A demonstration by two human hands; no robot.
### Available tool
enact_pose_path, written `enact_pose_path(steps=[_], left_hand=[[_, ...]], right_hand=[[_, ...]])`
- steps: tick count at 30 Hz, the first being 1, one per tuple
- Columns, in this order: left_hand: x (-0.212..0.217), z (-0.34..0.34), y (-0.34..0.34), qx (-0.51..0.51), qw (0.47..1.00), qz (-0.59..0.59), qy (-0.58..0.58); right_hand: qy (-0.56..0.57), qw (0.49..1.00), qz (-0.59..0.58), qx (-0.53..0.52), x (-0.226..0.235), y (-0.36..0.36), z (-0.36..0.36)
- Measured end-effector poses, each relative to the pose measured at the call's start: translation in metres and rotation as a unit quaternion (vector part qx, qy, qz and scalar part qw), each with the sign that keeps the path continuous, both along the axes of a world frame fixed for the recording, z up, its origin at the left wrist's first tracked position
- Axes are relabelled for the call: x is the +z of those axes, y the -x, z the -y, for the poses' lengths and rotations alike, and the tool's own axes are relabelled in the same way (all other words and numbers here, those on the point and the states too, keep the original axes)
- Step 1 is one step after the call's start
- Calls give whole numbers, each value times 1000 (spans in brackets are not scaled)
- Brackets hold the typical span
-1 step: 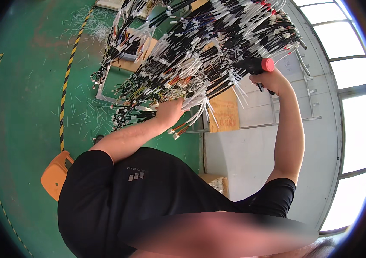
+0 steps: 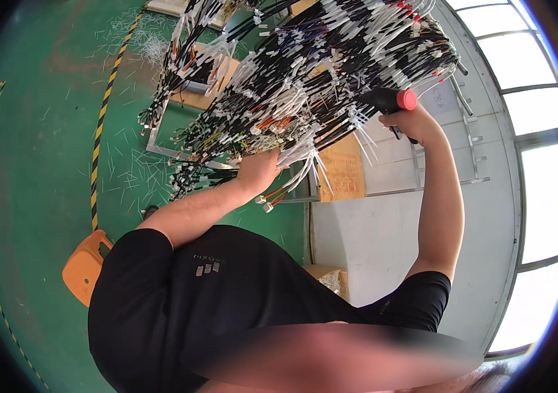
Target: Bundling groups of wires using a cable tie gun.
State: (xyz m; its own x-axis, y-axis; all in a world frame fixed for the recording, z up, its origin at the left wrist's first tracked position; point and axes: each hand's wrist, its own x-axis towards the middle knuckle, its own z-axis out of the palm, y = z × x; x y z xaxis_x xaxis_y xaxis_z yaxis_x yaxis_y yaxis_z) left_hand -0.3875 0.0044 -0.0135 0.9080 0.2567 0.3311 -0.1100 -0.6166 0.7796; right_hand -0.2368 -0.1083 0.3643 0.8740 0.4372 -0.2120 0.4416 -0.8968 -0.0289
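A big bundle of black and white wires (image 2: 305, 85) with white tie tails and small connectors hangs on a rack in front of me. My left hand (image 2: 257, 171) grips the lower edge of the bundle, its fingers closed among the wire ends. My right hand (image 2: 411, 123) is raised at the bundle's right side and holds a black hand tool with a red end (image 2: 391, 99), its nose pointing into the wires. My black shirt (image 2: 226, 301) fills the lower part of the view.
An orange stool (image 2: 82, 268) stands on the green floor (image 2: 37, 170) at the lower left. A yellow-black striped line (image 2: 103, 118) runs across the floor, littered with white clippings. A brown board (image 2: 342, 173) leans behind the wires. Windows (image 2: 544, 131) and a grey wall are at right.
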Motion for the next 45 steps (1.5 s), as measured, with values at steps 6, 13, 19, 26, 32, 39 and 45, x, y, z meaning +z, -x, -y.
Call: enact_pose_path(steps=[6, 13, 19, 26, 32, 39, 45], left_hand=[[-2, 0, -1, 10, 999, 10, -32], [-2, 1, -3, -2, 999, -5, -52], [-9, 7, -8, -6, 999, 3, -50], [-17, 13, -12, 6, 998, 1, -57], [-22, 16, -15, 17, 998, 13, -57], [-11, 13, -11, 4, 999, 2, -54], [-10, 11, -8, 22, 997, 13, -69]], right_hand=[[-15, 999, -12, 30, -24, -10, 23], [-64, 996, -50, -30, -24, -2, 32], [-42, 998, -50, 8, -23, -3, 33], [-14, 989, -104, -100, 11, -7, -10], [33, 965, -185, -182, 41, -43, -32], [40, 958, -211, -191, 39, -48, -24], [111, 985, -112, -76, 16, 4, -78]])
